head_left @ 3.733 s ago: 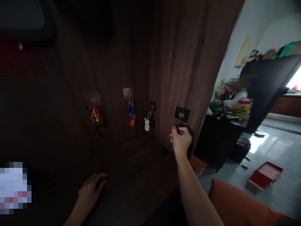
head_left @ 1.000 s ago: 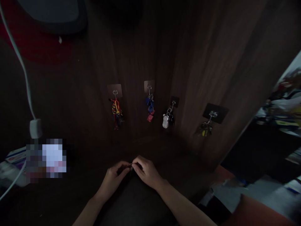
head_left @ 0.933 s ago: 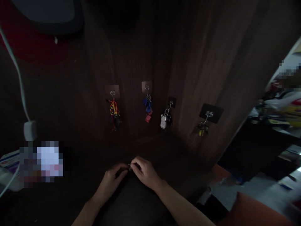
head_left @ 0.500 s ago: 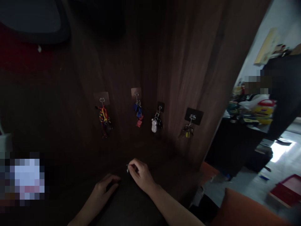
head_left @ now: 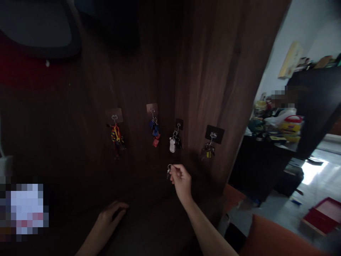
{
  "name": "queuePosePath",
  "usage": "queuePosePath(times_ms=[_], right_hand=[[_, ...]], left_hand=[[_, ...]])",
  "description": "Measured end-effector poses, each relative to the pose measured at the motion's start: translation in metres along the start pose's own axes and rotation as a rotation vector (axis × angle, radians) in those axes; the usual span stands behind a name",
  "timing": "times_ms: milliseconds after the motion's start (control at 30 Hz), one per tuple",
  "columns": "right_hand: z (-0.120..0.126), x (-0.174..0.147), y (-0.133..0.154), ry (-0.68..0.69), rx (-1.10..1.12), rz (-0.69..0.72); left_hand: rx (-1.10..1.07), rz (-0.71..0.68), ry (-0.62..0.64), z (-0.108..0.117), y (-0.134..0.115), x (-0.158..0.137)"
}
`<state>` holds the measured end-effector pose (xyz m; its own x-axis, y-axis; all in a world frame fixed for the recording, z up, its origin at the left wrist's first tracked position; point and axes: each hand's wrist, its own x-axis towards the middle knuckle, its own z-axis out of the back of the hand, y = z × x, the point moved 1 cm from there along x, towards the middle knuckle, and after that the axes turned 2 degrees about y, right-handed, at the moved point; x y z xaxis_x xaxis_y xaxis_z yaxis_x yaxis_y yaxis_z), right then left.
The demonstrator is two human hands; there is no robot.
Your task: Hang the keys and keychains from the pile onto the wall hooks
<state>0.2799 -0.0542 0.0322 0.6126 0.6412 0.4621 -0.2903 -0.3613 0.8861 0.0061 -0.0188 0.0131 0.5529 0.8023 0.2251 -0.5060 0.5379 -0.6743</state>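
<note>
Between thumb and fingers, my right hand (head_left: 181,181) pinches a small key ring (head_left: 168,171) with what look like keys hanging from it. It is held up just below a hook with a silver-white fob and keys (head_left: 173,144). My left hand (head_left: 110,213) rests low over the dark surface, holding nothing, thumb and fingers apart. Along the wooden panel hang more keys: a bunch with a red and yellow cord (head_left: 117,134) at the left, one with blue and red tags (head_left: 155,131) in the middle, and one with a yellow tag (head_left: 209,153) at the right.
Adhesive hooks (head_left: 214,134) carry the bunches on the dark wood wall (head_left: 202,71). At the right stand a cluttered black cabinet (head_left: 266,160), an orange seat (head_left: 282,236) and a red box (head_left: 323,217) on the floor. A pixelated pale patch lies at lower left.
My right hand has risen and moved right with the key ring, toward the hanging keys. My left hand has shifted slightly left. The camera view has moved a little.
</note>
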Motion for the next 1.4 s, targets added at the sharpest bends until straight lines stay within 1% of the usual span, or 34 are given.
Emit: queuePosePath(times_ms=[133,267,400,533,733,967,1200,1400], right_hand=[[0.031,0.021,0.020,-0.149,-0.009,0.033],[0.058,0.037,0.043,-0.299,-0.062,0.097],[0.076,0.049,0.065,-0.411,-0.091,0.145],[0.088,0.062,0.076,-0.461,-0.087,0.127],[0.095,0.070,0.073,-0.457,-0.093,0.063],[0.092,0.066,0.073,-0.444,-0.069,0.029],[0.091,0.069,0.072,-0.446,-0.044,0.045],[0.098,0.057,0.068,-0.493,-0.058,0.079]], left_hand=[[0.009,-0.006,-0.007,0.000,0.008,0.002],[0.013,-0.012,-0.001,-0.003,0.010,0.004],[0.015,-0.025,0.001,-0.003,0.009,0.003],[0.027,-0.025,0.003,-0.002,0.010,0.002],[0.042,-0.029,0.016,-0.001,0.011,-0.001],[0.042,-0.030,0.022,0.001,0.008,-0.001],[0.030,-0.040,0.015,0.002,0.006,-0.002],[0.032,-0.034,0.027,0.001,0.011,-0.002]])
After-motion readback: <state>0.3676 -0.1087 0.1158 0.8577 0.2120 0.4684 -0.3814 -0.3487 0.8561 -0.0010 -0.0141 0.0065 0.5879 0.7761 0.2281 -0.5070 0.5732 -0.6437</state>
